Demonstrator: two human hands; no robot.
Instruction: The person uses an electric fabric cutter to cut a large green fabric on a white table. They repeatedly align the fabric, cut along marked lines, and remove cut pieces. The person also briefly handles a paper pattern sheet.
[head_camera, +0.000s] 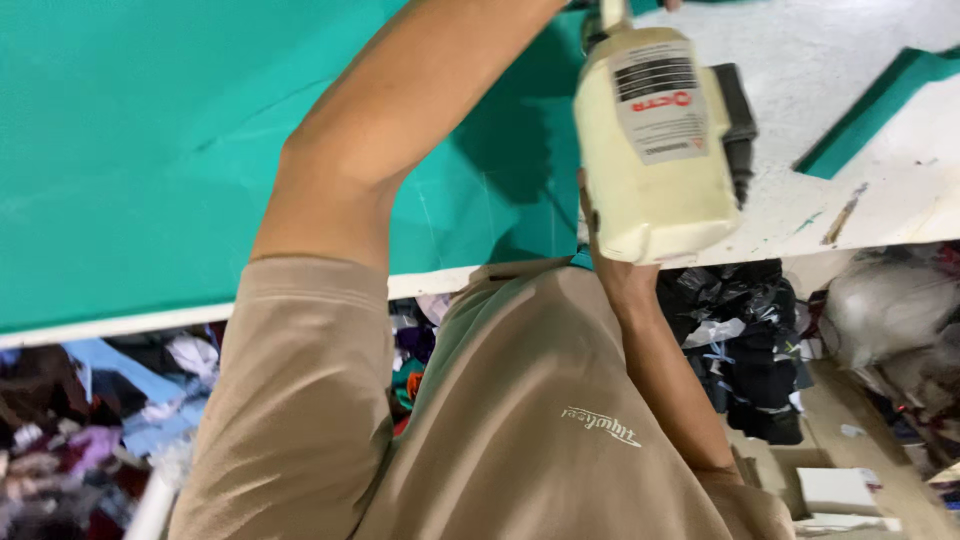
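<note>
A cream-coloured electric cutting machine (655, 150) with a black motor part and a label stands at the edge of a teal fabric sheet (150, 150) spread over a white table (880, 190). My right hand (612, 275) reaches up from the lower right and goes under and behind the machine's body, gripping it; its fingers are mostly hidden. My left forearm (400, 110) stretches across the teal fabric towards the machine's top, and that hand is cut off by the upper frame edge. My beige shirt fills the lower middle.
A cut teal strip (870, 110) lies on the table at the right. Under the table edge are heaps of mixed fabric scraps (60, 440), black bags (750, 340) and a pale bundle (880, 310).
</note>
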